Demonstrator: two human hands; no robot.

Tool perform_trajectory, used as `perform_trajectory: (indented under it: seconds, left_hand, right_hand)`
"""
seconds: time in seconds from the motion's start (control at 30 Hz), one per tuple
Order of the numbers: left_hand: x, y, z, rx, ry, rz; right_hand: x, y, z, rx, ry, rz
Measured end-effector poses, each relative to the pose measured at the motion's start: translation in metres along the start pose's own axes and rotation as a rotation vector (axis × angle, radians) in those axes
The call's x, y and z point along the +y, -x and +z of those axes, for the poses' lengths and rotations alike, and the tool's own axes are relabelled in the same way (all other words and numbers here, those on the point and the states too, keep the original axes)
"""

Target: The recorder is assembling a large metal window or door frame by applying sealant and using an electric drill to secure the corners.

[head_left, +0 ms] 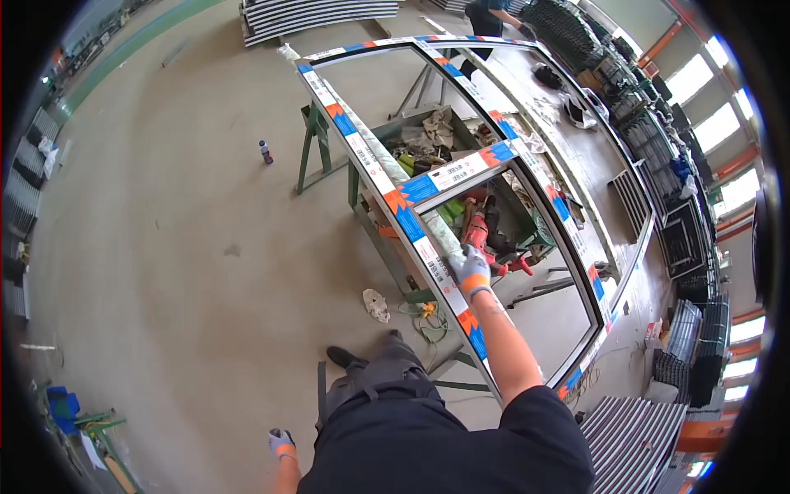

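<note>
A large window frame [424, 243] covered in blue, orange and white protective film lies across green trestles. My right hand [471, 270], in a grey glove with an orange cuff, reaches into its nearer opening. The fingers bend at the inner edge of the left rail, partly hidden, beside a pale wrapped bar [439, 230] under the frame. Just beyond that hand, below the opening, lies a red power tool [476, 226]. Down at my left side hangs my left hand [281, 442], gloved alike, its fingers curled; whether anything is inside them is hidden.
A green bin [403, 128] under the frame holds rags and scraps. A trestle leg [313, 152] and a small bottle [266, 152] stand left of it. A crumpled rag [376, 305] and a green cable [429, 329] lie near my feet. Another person [487, 20] stands at the far end.
</note>
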State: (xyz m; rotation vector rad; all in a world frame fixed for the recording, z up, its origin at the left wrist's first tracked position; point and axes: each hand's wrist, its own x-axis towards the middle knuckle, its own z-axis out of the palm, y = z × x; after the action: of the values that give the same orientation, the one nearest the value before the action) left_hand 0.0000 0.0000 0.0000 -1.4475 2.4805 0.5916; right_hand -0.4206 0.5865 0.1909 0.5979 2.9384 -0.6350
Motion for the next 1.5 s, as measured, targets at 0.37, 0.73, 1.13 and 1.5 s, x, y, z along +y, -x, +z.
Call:
perform_trajectory:
  seconds: [0.37, 0.73, 1.13, 1.5]
  left_hand:
    - [-0.020, -0.078, 0.022, 0.016, 0.414, 0.046]
    - [0.156, -0.219, 0.009, -0.048, 0.519, 0.227]
    - [0.629, -0.221, 0.009, -0.436, 0.200, 0.678]
    - [0.823, -0.146, 0.097, -1.110, 0.759, 0.537]
  right_hand:
    - [-0.051, 0.001, 0.037, -0.199, 0.196, 0.112]
    - [-0.031, -0.002, 0.057, -0.208, 0.172, 0.229]
    - [-0.077, -0.010, 0.022, -0.309, 0.191, 0.316]
    - [-0.081, -0.017, 0.028, -0.322, 0.285, 0.338]
